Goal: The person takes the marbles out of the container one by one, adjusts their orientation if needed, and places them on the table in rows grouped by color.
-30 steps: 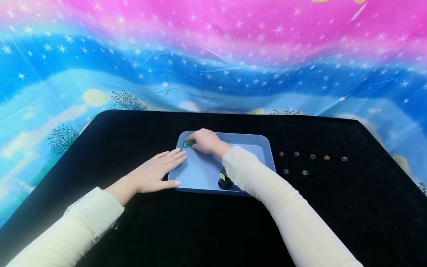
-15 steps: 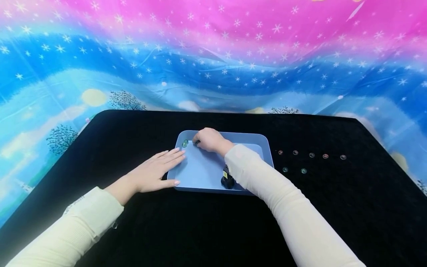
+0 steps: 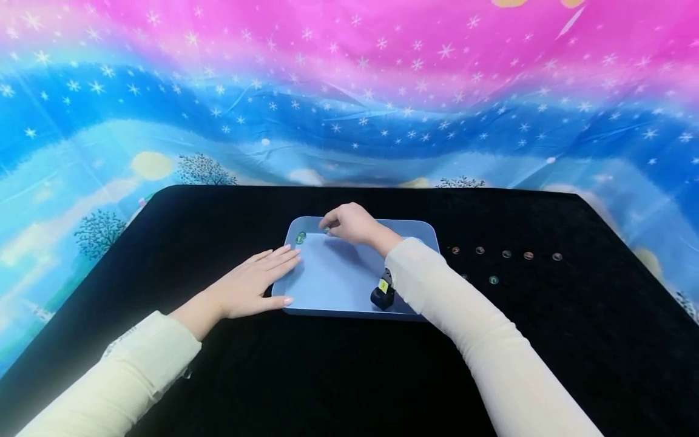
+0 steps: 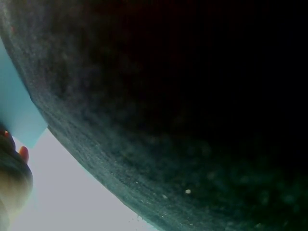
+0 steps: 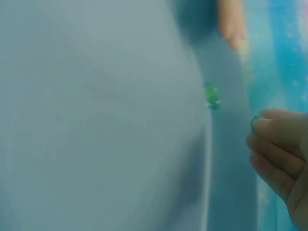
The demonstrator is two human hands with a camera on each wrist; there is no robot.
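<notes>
My left hand (image 3: 256,282) lies with straight fingers over the left rim of a shallow blue tray (image 3: 338,285). Between thumb and fingers, my right hand (image 3: 355,223) pinches a small green glass bead (image 5: 255,123), lifted over the tray's back wall area. A few green glass beads (image 3: 301,238) sit close together in the back left corner, also seen as a green cluster (image 5: 211,96) in the right wrist view. The left wrist view is mostly dark, with part of a hand (image 4: 14,178) at its lower left edge.
Several small round glass pieces (image 3: 506,254), some reddish and some green, are spread on the black tabletop (image 3: 546,340) right of the tray. A black device with a yellow label (image 3: 383,290) is at the right wrist. A printed cloth (image 3: 349,121) hangs behind.
My right hand has drawn away from the tray's back left corner, rightward and up, with a green bead pinched. Other green beads stay in the corner. My left hand has hardly moved.
</notes>
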